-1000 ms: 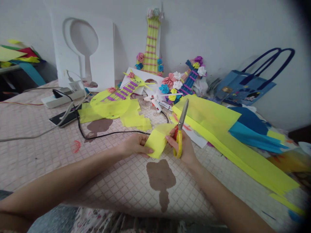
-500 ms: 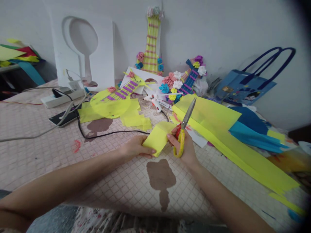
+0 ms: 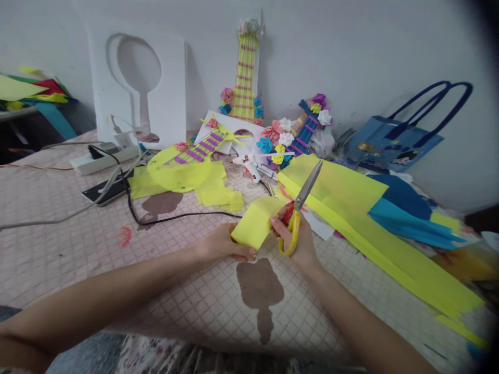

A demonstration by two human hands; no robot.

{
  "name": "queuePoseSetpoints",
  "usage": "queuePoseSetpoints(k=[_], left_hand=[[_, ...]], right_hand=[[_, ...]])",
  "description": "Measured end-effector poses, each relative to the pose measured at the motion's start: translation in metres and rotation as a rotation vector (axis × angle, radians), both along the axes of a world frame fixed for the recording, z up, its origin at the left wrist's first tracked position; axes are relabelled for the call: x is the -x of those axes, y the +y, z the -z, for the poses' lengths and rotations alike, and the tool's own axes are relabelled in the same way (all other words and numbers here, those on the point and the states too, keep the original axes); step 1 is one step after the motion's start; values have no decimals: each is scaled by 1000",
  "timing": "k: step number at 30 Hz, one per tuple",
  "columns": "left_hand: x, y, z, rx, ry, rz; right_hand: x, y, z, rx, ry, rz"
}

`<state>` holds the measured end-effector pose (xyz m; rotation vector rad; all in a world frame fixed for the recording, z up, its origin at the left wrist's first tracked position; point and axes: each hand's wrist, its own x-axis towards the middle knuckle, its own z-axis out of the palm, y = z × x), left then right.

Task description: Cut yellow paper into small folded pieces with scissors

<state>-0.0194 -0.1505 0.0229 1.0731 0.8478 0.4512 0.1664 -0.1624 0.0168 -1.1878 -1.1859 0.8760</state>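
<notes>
A small piece of yellow crepe paper (image 3: 255, 223) is stretched between my two hands above the table's near middle. My left hand (image 3: 230, 244) is closed on its lower left edge, with the thumb along the bottom corner. The thumb and fingers of my right hand (image 3: 302, 246) pinch the right edge. That same hand also holds a pair of scissors (image 3: 307, 187) with yellow and red handles, blades pointing up and away from me. Whether the blades are fully together is hard to tell.
Yellow paper sheets (image 3: 351, 218) lie to the right, beside blue paper (image 3: 413, 221). Beyond my hands are a glue gun (image 3: 251, 166), a yellow paper guitar (image 3: 179, 174) and a black cable (image 3: 187, 214). A power strip (image 3: 105, 158) sits left; a blue bag (image 3: 393, 140) stands back right.
My left thumb has slid off the paper's face to its lower edge. The scissors have tilted slightly to the right. The whole view has shifted a little.
</notes>
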Motion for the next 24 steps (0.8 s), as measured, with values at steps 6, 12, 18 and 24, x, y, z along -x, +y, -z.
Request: queuePoseSetpoints(k=[6, 12, 18, 24], left_hand=[[1, -1, 0, -49, -3, 23], [2, 1, 3, 36, -10, 25], [3, 5, 8, 171, -80, 8], [3, 8, 11, 224, -184, -20]], right_hand=[[2, -1, -2, 7, 8, -4], [-4, 2, 1, -19, 0, 34], [-7, 2, -3, -1, 74, 32], [-6, 1, -5, 1, 102, 33]])
